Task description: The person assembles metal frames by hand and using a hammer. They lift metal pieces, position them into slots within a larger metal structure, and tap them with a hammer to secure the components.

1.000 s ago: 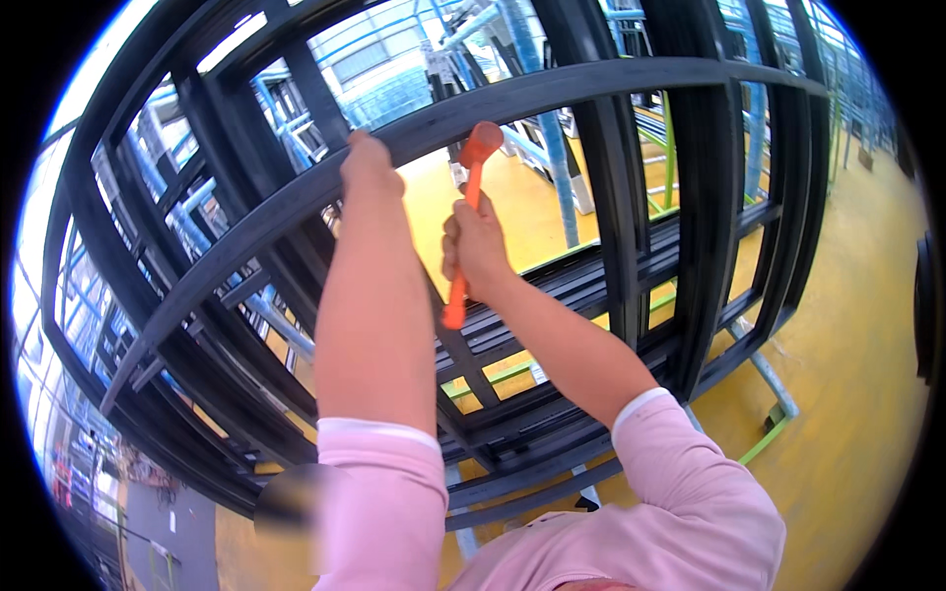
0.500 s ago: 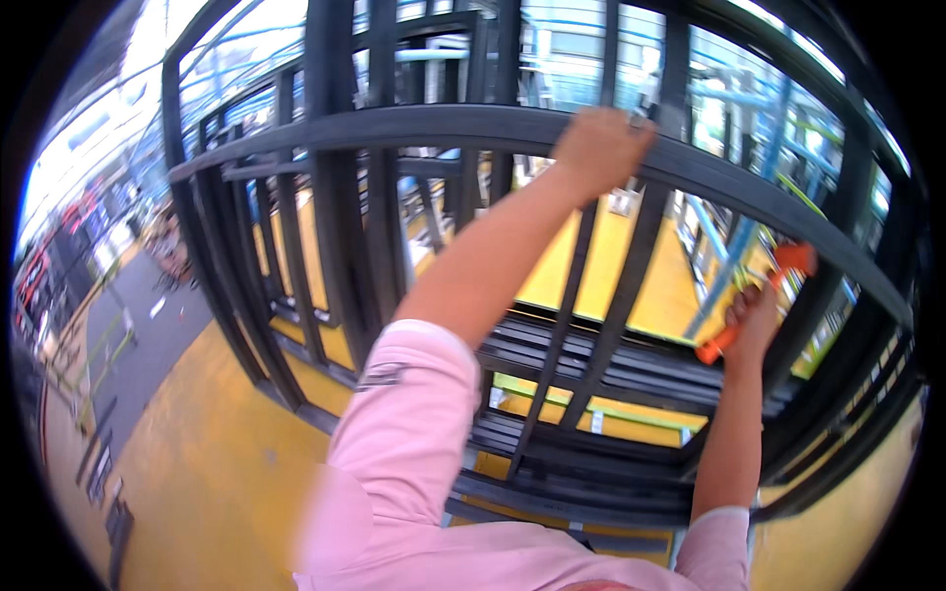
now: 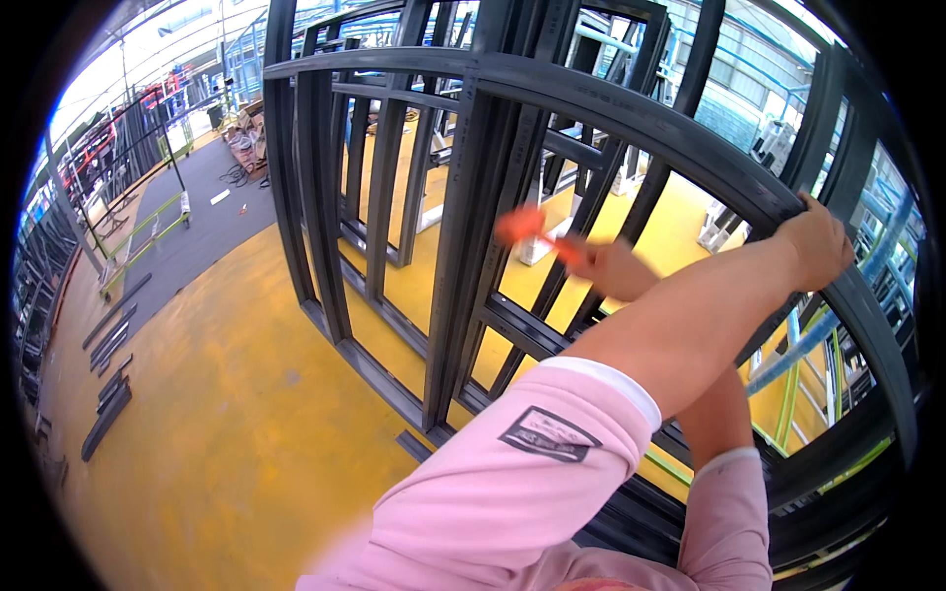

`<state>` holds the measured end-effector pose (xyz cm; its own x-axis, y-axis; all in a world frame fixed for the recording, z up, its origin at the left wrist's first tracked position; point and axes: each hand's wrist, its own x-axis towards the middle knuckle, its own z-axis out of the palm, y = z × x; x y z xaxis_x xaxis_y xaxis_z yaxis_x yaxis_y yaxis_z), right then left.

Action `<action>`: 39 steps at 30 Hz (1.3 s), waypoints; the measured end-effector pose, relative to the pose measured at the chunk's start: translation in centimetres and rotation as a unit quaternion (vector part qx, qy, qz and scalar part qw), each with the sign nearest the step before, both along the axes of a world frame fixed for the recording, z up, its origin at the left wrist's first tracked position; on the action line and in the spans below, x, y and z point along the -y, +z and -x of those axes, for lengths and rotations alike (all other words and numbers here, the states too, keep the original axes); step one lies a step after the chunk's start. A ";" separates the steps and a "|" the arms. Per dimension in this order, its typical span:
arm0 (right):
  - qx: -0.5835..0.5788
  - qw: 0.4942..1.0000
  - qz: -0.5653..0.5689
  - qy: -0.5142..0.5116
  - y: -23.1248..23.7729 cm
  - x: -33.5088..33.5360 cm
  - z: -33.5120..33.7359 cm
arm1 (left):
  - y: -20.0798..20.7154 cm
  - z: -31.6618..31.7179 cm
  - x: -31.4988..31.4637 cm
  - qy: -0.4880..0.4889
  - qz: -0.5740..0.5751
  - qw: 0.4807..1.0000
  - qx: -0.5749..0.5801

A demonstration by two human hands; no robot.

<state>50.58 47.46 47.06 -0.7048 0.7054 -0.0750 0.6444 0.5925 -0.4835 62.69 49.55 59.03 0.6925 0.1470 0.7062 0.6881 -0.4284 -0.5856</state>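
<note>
A tall frame of black metal studs and rails stands upright right in front of me. My left hand is closed over its curved-looking upper rail at the right, with the fingers partly hidden behind. Below and behind my left forearm, my right hand grips the handle of an orange hammer. The hammer's head points left, close to a thick pair of upright studs, slightly blurred; I cannot tell whether it touches them. My right wrist is covered by the left forearm.
Loose black bar offcuts lie on the yellow floor at the left. Beyond them are a green trolley frame on a grey floor strip and a heap of brown material. More black frames stand behind, with blue poles at the right.
The view has swung left. My right hand has carried the hammer leftward from the frame's right side to near the thick studs, passing under my left arm. My left hand still holds the rail.
</note>
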 end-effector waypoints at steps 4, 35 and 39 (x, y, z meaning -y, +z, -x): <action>-0.196 0.976 -0.075 -0.055 8.0 1.8 0.2 | 1.1 -1.7 1.3 -0.029 -0.006 0.999 -0.019; -0.174 0.982 0.014 -0.076 5.7 1.7 5.6 | 1.7 -1.8 1.2 -0.058 0.049 0.996 -0.038; -0.117 0.991 -0.066 -0.001 1.6 1.6 3.4 | 1.2 -1.1 1.5 -0.103 0.067 0.992 0.014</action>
<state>47.17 45.82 48.71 -0.6911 0.6991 0.1833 0.5250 0.6599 -0.5375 63.82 48.05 60.22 0.6982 0.0983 0.7092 0.5929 -0.6347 -0.4957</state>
